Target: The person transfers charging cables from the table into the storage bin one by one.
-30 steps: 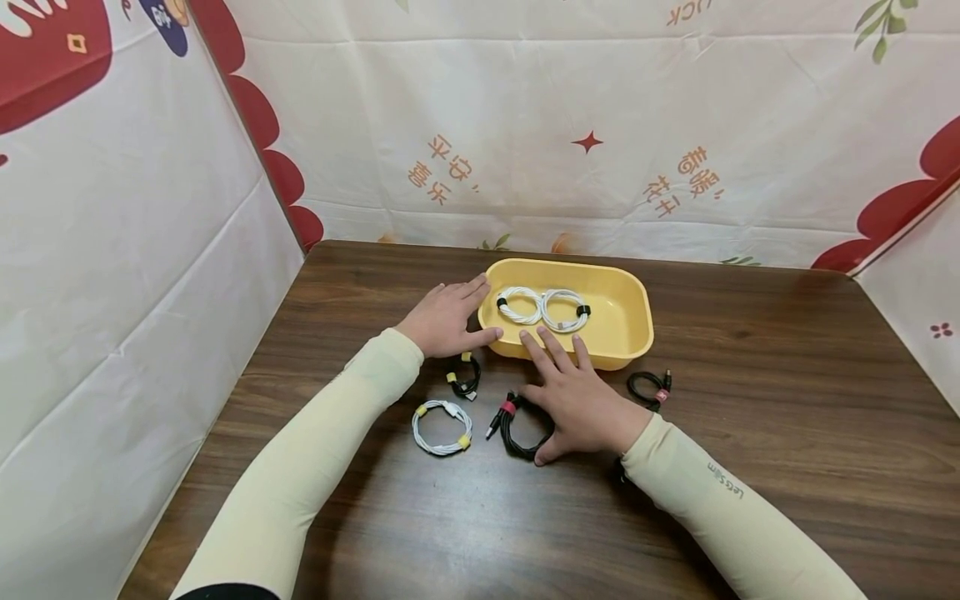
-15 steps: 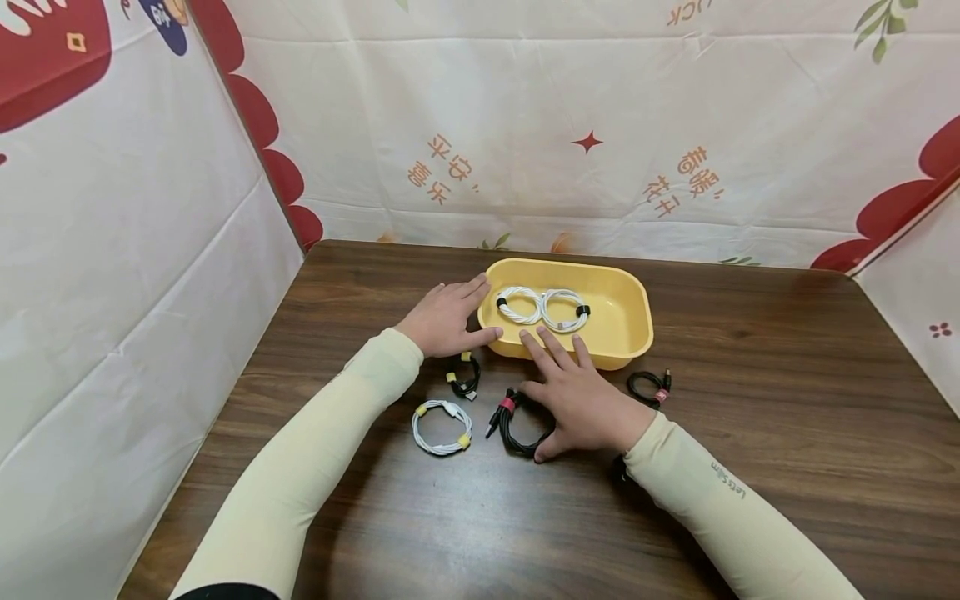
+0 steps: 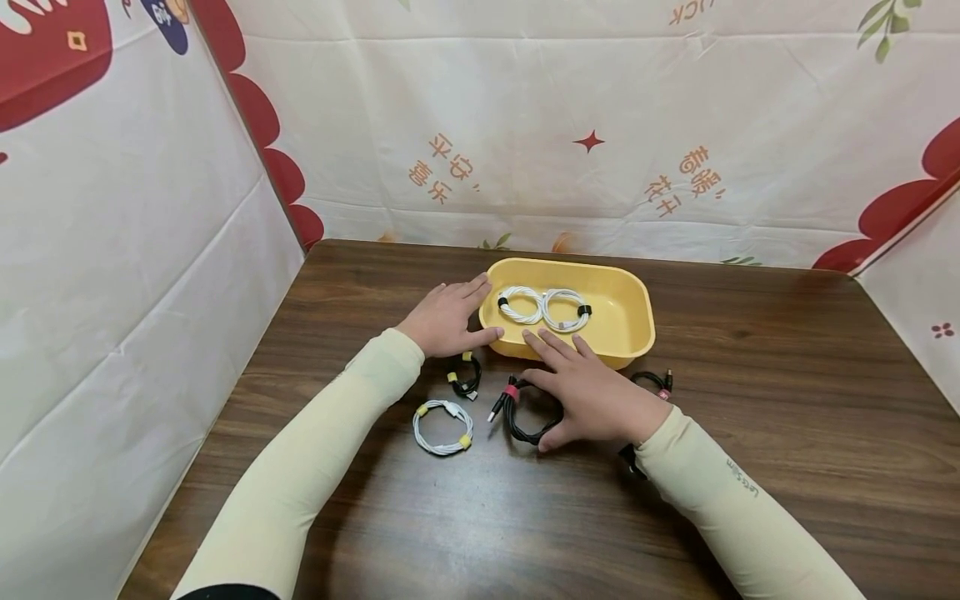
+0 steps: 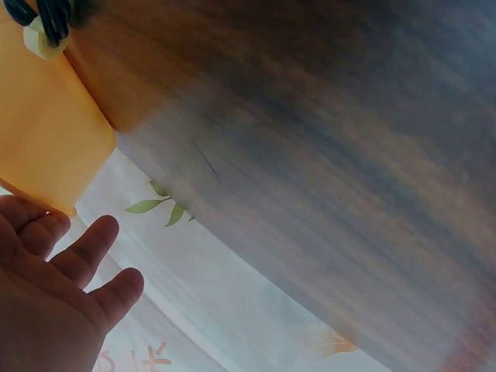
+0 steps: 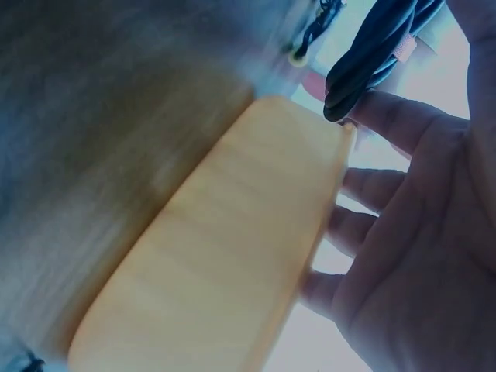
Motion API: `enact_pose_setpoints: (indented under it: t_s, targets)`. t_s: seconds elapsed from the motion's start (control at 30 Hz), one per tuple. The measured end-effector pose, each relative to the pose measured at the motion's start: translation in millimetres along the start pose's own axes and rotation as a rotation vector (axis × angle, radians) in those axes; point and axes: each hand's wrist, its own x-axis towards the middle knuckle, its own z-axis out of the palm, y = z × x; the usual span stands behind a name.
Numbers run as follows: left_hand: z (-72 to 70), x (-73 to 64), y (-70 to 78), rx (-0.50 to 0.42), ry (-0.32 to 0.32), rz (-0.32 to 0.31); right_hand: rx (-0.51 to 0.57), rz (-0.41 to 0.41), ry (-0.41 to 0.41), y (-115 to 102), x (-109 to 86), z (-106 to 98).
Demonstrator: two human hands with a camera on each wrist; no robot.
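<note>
My right hand (image 3: 596,402) pinches a coiled black USB cable (image 3: 512,419) with a red tie between thumb and index finger. In the right wrist view the black coil (image 5: 368,58) hangs between them, above the yellow bin (image 5: 209,232). The other right fingers reach to the bin's front rim. My left hand (image 3: 447,318) rests with extended fingers at the left rim of the bin (image 3: 622,329). Two coiled white cables (image 3: 524,321) with black ties lie inside the bin. In the left wrist view the left fingers (image 4: 89,248) are at the bin's edge.
A small black cable (image 3: 471,385) with yellow ties and a white cable (image 3: 442,451) with yellow ties lie left of centre. Another black cable (image 3: 651,377) with a red tie lies right of the bin, partly hidden. A patterned cloth (image 3: 525,100) stands behind the wooden table (image 3: 787,375).
My right hand has shifted slightly right, and the black cable it holds has risen and tilted a little. My left hand and the bin have stayed in place.
</note>
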Motion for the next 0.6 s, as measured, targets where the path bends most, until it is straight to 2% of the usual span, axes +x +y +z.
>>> enact_pose_setpoints:
  t_s: [0.2,0.6]
  targets:
    - [-0.3,-0.4,-0.3,-0.007,0.001,0.001,0.042,-0.001,0.003,3.0,-1.1,-5.4]
    - [-0.8,-0.4,-0.2,-0.001,-0.003,-0.008,0.047,-0.021,0.028,5.4,-1.5,-14.4]
